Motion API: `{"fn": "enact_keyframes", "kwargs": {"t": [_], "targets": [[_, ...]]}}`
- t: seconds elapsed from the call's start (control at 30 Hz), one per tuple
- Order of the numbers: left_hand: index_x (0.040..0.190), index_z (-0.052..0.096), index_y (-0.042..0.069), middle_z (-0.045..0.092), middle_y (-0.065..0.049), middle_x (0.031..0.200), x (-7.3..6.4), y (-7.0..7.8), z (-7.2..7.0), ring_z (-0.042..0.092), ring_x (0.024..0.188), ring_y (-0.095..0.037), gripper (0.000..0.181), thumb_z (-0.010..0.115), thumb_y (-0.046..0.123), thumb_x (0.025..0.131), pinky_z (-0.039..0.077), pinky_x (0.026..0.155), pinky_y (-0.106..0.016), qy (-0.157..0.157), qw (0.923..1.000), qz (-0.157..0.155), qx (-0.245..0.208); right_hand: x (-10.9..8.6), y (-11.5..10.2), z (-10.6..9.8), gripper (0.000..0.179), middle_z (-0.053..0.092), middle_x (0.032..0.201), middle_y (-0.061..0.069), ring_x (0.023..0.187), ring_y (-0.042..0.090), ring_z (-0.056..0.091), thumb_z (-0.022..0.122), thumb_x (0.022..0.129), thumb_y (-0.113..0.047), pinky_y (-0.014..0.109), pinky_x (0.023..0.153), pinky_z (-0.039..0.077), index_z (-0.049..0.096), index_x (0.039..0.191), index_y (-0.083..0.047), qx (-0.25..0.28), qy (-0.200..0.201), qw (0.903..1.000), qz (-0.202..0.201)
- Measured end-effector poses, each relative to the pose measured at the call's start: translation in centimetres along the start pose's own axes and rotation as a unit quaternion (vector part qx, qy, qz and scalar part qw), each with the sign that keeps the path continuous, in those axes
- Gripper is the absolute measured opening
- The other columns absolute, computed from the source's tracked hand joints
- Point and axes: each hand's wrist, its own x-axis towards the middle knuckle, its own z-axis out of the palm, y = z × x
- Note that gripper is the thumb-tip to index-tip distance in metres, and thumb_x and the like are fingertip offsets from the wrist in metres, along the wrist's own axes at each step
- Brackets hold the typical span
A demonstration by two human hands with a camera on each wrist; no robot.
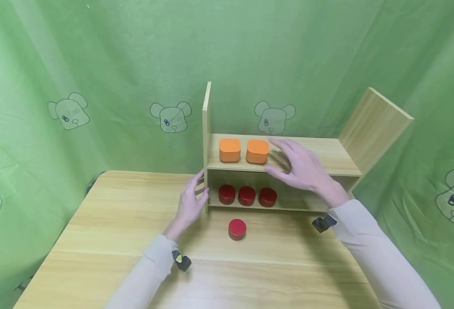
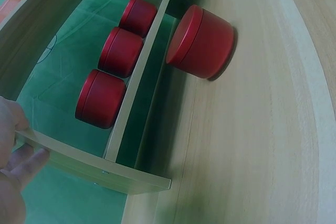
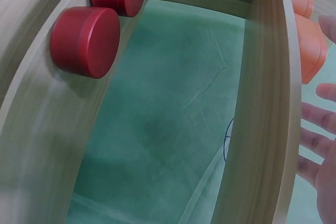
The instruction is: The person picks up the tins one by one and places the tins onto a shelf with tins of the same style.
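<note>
My left hand (image 1: 190, 201) grips the front edge of the left side panel (image 2: 131, 178) of a small wooden shelf, thumb on the inner face and fingers on the outer. Over the upper board (image 1: 312, 153) is my right hand (image 1: 302, 167), fingers and thumb spread apart, with nothing between them. Its fingertips come close to the right one of two orange tins (image 1: 257, 152); the other orange tin (image 1: 230, 150) sits to the left. Three red round tins (image 1: 246, 195) stand in a row on the lower board. A fourth red tin (image 1: 237, 229) is on the table in front.
The shelf's right side panel (image 1: 375, 128) leans outward at the top. A wooden table (image 1: 134, 223) carries the shelf near its back edge. Behind hangs a green curtain (image 1: 227, 51) with bear-head prints.
</note>
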Motion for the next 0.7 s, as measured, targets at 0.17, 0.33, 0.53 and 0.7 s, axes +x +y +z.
{"fn": "enact_keyframes", "kwargs": {"t": [0.17,0.33,0.53,0.7], "targets": [[0.158,0.044,0.004,0.058,-0.026,0.148,0.0,0.0,0.0,0.065,0.128,-0.046,0.068,0.065,-0.01,0.095,0.067,0.1,-0.049,0.0,1.0,0.0,0.001,-1.6,-0.5,-0.3,0.087,0.059,0.154,0.013,0.137,0.035,0.059,0.081,0.086,-0.049,0.062,0.112,0.054,0.044,0.161,-0.021,0.001,0.021,0.9997,0.013],[0.158,0.043,0.004,0.057,-0.026,0.149,0.0,-0.1,0.0,0.065,0.128,-0.046,0.068,0.064,-0.01,0.095,0.067,0.099,-0.049,0.001,1.0,0.0,0.002,-3.1,-1.1,-0.6,0.089,0.062,0.15,0.014,0.132,0.037,0.062,0.083,0.084,-0.048,0.063,0.105,0.057,0.046,0.16,-0.021,-0.007,0.036,0.9991,0.023],[0.158,0.043,0.004,0.058,-0.026,0.148,0.0,-0.2,0.0,0.066,0.128,-0.045,0.069,0.065,-0.01,0.094,0.067,0.099,-0.048,0.004,0.9999,0.007,0.006,-4.4,-1.7,-0.5,0.087,0.066,0.145,0.014,0.127,0.037,0.065,0.085,0.079,-0.047,0.06,0.091,0.063,0.054,0.154,-0.016,-0.028,0.06,0.9978,-0.003],[0.158,0.044,0.004,0.059,-0.026,0.148,0.0,-0.2,0.1,0.066,0.127,-0.044,0.069,0.065,-0.011,0.094,0.067,0.097,-0.048,0.006,0.9999,0.011,0.008,-5.6,-2.3,-0.2,0.082,0.068,0.141,0.014,0.122,0.038,0.068,0.075,0.086,-0.06,0.056,0.079,0.066,0.058,0.15,-0.013,-0.033,0.092,0.9945,-0.038]]}}
